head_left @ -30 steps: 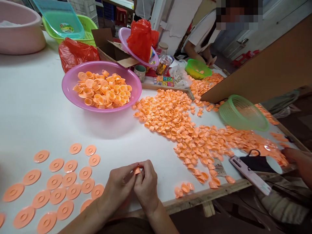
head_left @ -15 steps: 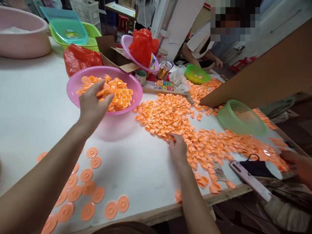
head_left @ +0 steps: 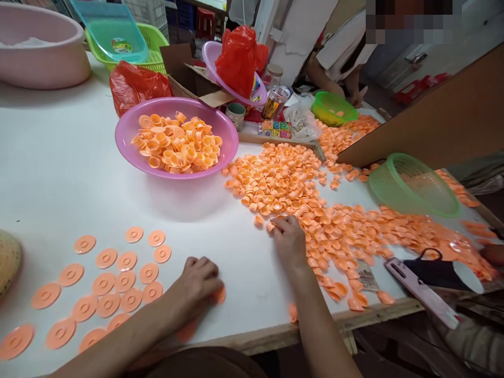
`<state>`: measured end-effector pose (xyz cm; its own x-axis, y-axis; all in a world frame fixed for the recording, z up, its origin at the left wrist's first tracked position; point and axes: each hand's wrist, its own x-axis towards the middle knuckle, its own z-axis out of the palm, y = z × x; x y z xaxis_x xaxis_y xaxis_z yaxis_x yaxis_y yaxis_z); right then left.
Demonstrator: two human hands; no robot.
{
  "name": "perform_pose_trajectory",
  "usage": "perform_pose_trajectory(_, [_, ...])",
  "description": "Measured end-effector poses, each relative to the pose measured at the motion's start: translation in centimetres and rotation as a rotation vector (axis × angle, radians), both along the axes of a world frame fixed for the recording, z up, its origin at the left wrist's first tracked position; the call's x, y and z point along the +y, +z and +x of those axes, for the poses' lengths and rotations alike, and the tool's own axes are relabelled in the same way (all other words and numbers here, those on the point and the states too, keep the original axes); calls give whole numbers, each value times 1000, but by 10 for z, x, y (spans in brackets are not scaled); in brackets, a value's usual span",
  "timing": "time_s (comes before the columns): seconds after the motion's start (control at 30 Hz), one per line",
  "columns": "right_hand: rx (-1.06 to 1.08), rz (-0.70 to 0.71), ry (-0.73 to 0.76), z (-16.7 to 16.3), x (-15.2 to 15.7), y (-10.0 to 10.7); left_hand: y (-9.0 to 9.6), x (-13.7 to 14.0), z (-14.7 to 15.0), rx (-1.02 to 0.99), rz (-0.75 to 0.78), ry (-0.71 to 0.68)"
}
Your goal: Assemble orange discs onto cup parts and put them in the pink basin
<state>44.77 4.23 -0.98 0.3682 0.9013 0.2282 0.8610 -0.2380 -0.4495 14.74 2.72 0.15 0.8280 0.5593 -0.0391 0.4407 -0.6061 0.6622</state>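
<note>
Small orange plastic cups (head_left: 271, 178) lie heaped on the white table. At the heap's near left edge, my right hand (head_left: 290, 241) is closed, its fingertips pinching one orange cup (head_left: 270, 227). My left hand (head_left: 199, 283) is low over the table, fingers curled round an orange saucer (head_left: 221, 295) whose edge shows past the fingers. Part of another saucer (head_left: 187, 332) shows beneath the left wrist. Flat round saucers (head_left: 103, 283) with a raised ring are spread out left of this hand. A pink bowl (head_left: 129, 152) beyond both hands holds a pile of orange cups and saucers.
A green basket (head_left: 417, 191) stands among orange pieces at right, near a pink phone (head_left: 421, 294). A cardboard box (head_left: 185, 76), red bags (head_left: 137, 86) and a mug (head_left: 236, 115) stand behind the bowl. A co-worker's arms (head_left: 334, 79) show beyond a brown panel (head_left: 437, 105).
My left hand has come away from the pink bowl, down and toward me, and now grips a saucer. My right hand stays at the heap's edge, now with a cup at its fingertips.
</note>
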Motion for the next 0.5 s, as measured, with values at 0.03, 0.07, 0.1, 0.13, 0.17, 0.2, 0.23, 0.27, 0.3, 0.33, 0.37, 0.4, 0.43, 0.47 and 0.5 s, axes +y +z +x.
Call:
perform_pose_trajectory(0.03, [53,20,-2,-6,-4,3,-4,8,6,-4,24,70])
perform_pose_trajectory(0.07, [130,24,-7,-14,-9,5,-7,17,11,-9,42,134])
perform_pose_trajectory(0.1, [237,8,-17,-23,-16,7,-11,24,16,-15,49,186])
perform_pose_trajectory(0.13, [371,-31,-26,-34,-23,8,-15,30,19,-23,48,228])
perform_pose_trajectory(0.17, [514,-88,-34,-45,-30,8,-18,33,21,-33,42,258])
perform_pose_trajectory(0.2, [649,-154,-39,-57,-36,7,-21,34,22,-41,32,279])
perform_pose_trajectory(0.23, [762,-218,-42,-68,-42,6,-24,34,23,-47,25,296])
perform_pose_trajectory(0.27, [845,-269,-47,-79,-46,4,-26,33,23,-49,20,310])
perform_pose_trajectory(0.3, [898,-308,-49,-88,-48,1,-27,31,23,-47,18,318])
perform_pose_trajectory(0.33, [931,-334,-55,-96,-49,-1,-29,29,23,-41,16,321])
perform_pose_trajectory(0.37, [953,-349,-69,-102,-48,-3,-29,28,23,-35,11,322])
perform_pose_trajectory(0.4, [969,-356,-83,-107,-46,-4,-30,27,23,-29,7,323])
perform_pose_trajectory(0.43, [979,-362,-95,-110,-43,-5,-30,27,24,-26,3,323])
perform_pose_trajectory(0.47, [981,-370,-100,-113,-40,-5,-31,27,25,-24,0,321])
perform_pose_trajectory(0.5, [976,-379,-99,-114,-36,-5,-31,27,25,-25,-1,322])
